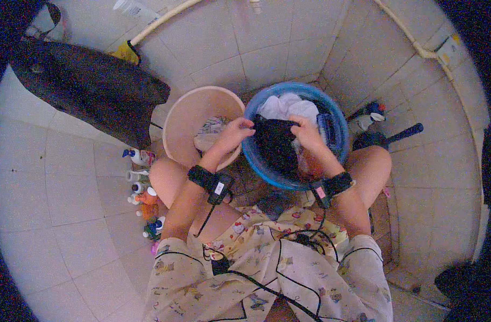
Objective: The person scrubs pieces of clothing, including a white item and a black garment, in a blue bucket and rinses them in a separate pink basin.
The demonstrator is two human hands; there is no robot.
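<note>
Both my hands hold the top edge of a black cloth (275, 141) over a blue plastic basin (261, 177). My left hand (237, 135) pinches its left corner near the basin's rim. On the right, my right hand (305, 131) grips the other end with thumb and fingers. White cloth (287, 105) lies in the basin behind the black one, and dark blue fabric (328, 129) is at its right side. To the left stands a pale pink bucket (177, 120) with light striped cloth (215, 126) low inside.
Several bottles (142, 157) line the floor on my left. A dark-handled object (404, 133) and a white bottle (366, 120) are right of the basin. A dark cloth (92, 88) hangs at the upper left. Cables run from my wrist straps across my lap.
</note>
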